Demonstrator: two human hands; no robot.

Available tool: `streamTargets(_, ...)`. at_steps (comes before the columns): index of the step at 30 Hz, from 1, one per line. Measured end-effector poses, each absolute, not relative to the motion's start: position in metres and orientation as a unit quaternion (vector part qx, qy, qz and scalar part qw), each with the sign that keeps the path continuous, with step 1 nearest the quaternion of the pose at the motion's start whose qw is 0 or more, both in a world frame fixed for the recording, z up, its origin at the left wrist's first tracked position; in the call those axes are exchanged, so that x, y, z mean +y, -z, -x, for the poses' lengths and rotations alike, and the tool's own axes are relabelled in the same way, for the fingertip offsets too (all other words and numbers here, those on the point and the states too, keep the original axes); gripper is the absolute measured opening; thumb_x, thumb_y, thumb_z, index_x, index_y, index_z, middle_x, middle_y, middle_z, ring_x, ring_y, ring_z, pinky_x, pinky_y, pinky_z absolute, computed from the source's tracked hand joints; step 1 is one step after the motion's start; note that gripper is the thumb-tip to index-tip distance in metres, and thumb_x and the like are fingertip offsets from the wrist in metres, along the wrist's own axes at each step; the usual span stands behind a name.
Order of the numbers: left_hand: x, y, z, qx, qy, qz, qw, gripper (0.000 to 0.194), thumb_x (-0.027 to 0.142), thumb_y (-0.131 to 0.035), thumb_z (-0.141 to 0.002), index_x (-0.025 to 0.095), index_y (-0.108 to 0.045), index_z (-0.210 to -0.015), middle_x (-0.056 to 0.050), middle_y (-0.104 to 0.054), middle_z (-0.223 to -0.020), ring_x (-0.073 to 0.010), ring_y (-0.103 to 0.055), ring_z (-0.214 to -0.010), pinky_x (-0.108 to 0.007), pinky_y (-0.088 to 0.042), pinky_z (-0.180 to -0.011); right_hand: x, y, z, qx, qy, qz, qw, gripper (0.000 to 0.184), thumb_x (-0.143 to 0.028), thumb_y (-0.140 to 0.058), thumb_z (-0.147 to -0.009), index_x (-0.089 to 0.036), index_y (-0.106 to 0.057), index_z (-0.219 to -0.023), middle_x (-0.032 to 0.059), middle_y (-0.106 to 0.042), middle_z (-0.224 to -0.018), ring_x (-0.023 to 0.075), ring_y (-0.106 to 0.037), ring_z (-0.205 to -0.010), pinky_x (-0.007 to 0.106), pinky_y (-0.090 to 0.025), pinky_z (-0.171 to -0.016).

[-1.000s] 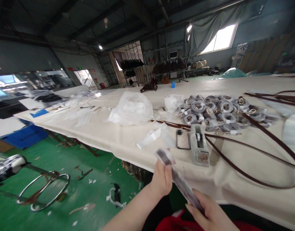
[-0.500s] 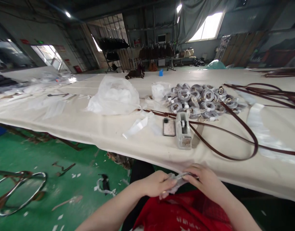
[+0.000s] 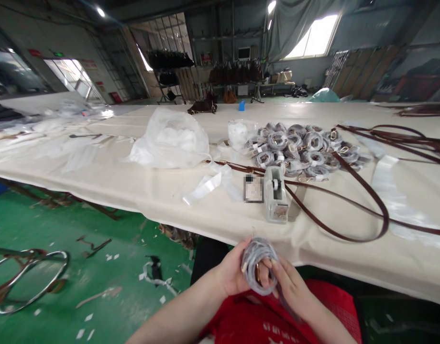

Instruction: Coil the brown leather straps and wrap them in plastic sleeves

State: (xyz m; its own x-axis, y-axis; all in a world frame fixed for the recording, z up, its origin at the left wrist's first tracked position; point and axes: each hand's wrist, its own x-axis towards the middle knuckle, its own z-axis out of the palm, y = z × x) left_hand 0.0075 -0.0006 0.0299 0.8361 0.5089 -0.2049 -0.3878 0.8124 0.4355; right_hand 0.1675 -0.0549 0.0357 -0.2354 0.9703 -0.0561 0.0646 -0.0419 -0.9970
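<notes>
"While one coil [image 3: 261,248] is held, where is it?"

"Near the table [image 3: 162,191] and its one tape dispenser [image 3: 277,208]: left hand [image 3: 236,270] cupping the coil, right hand [image 3: 290,284] pinching its rim."

Readable text: none
Red garment [image 3: 248,317]: white lettering [image 3: 269,327] across front; too blurred to read
Green sign [image 3: 58,54]: lit, above doorway [image 3: 67,75]; wording unresolved
Red sign [image 3: 34,52]: left of green sign; illegible
Wall notice [image 3: 90,64]: reddish, right of doorway; illegible
Square [image 3: 253,190]: on table [image 3: 159,191], beside dispenser [image 3: 277,200]; pixelated, unreadable
</notes>
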Motion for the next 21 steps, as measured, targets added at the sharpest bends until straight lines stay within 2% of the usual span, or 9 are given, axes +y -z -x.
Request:
streamTargets(6, -0.007, -0.031, -0.005, 0.18, -0.229, -0.196, 0.936, 0.074, 0.073, -0.042, -0.086, 0.004, -0.072, -0.085, -0.013, -0.071, -0.067, -0.0232, -0.067, -0.066, -0.035, -0.049, -0.078, -0.055, -0.039, -0.179, -0.579, -0.549, 0.467, 0.381, 0.041, -0.055, -0.034, -0.1, -0.022, -0.057, -0.092, 0.0014, -0.063, -0.069, 0.0153, -0.053, -0.053, 0.027, -0.047, -0.052)
streamTargets(8, -0.004, -0.03, 0.0, 0.231, -0.248, -0.228, 0.913, 0.066, 0.07, -0.054, -0.083, 0.007, -0.072, -0.087, -0.011, -0.072, -0.071, -0.0214, -0.065, -0.067, -0.034, -0.049, -0.077, -0.055, -0.043, -0.186, -0.596, -0.527, 0.482, 0.366, 0.042, -0.055, -0.035, -0.1, -0.021, -0.06, -0.098, 0.0037, -0.066, -0.076, 0.0184, -0.059, -0.064, 0.03, -0.051, -0.063)
streamTargets(10, 0.0, -0.029, 0.006, 0.309, -0.297, -0.307, 0.85, 0.055, 0.063, -0.066, -0.079, 0.009, -0.072, -0.089, -0.01, -0.073, -0.08, -0.0203, -0.065, -0.073, -0.033, -0.048, -0.079, -0.055, -0.051, -0.195, -0.632, -0.505, 0.484, 0.333, 0.041, -0.052, -0.037, -0.1, -0.02, -0.062, -0.106, 0.0068, -0.069, -0.09, 0.0223, -0.064, -0.082, 0.033, -0.052, -0.08)
streamTargets(12, 0.006, -0.031, 0.012, 0.355, -0.313, -0.436, 0.766, 0.053, 0.059, -0.073, -0.076, 0.011, -0.072, -0.098, -0.011, -0.073, -0.094, -0.0219, -0.066, -0.087, -0.033, -0.048, -0.086, -0.053, -0.06, -0.202, -0.677, -0.497, 0.48, 0.251, 0.038, -0.05, -0.042, -0.099, -0.02, -0.064, -0.107, 0.0077, -0.071, -0.097, 0.0242, -0.065, -0.091, 0.034, -0.05, -0.087)
streamTargets(15, 0.01, -0.036, 0.012, 0.289, -0.203, -0.636, 0.687, 0.074, 0.059, -0.081, -0.064, 0.014, -0.064, -0.121, -0.013, -0.069, -0.115, -0.0267, -0.064, -0.104, -0.035, -0.047, -0.093, -0.048, -0.066, -0.205, -0.714, -0.486, 0.489, 0.122, 0.03, -0.044, -0.053, -0.094, -0.02, -0.069, -0.098, 0.0073, -0.074, -0.097, 0.0252, -0.066, -0.088, 0.034, -0.05, -0.083)
streamTargets(17, 0.01, -0.041, 0.007, 0.251, -0.12, -0.724, 0.631, 0.089, 0.054, -0.088, -0.053, 0.019, -0.059, -0.13, -0.011, -0.068, -0.119, -0.0287, -0.065, -0.104, -0.036, -0.048, -0.092, -0.045, -0.065, -0.203, -0.706, -0.486, 0.503, 0.11, 0.023, -0.038, -0.057, -0.09, -0.02, -0.07, -0.097, 0.0067, -0.075, -0.098, 0.0252, -0.067, -0.087, 0.032, -0.05, -0.08)
streamTargets(19, 0.011, -0.044, 0.003, 0.262, -0.084, -0.772, 0.573, 0.085, 0.048, -0.09, -0.052, 0.022, -0.061, -0.127, -0.008, -0.07, -0.114, -0.0287, -0.066, -0.101, -0.034, -0.049, -0.089, -0.043, -0.063, -0.203, -0.686, -0.501, 0.509, 0.14, 0.022, -0.035, -0.059, -0.088, -0.018, -0.07, -0.098, 0.0055, -0.075, -0.096, 0.0245, -0.067, -0.086, 0.03, -0.05, -0.077)
streamTargets(21, 0.013, -0.046, 0.003, 0.276, -0.098, -0.777, 0.558, 0.07, 0.045, -0.086, -0.061, 0.021, -0.064, -0.123, -0.007, -0.071, -0.112, -0.0271, -0.066, -0.099, -0.032, -0.049, -0.088, -0.042, -0.062, -0.208, -0.678, -0.504, 0.511, 0.159, 0.024, -0.039, -0.063, -0.086, -0.017, -0.069, -0.094, 0.0035, -0.074, -0.089, 0.0227, -0.065, -0.08, 0.027, -0.049, -0.071)
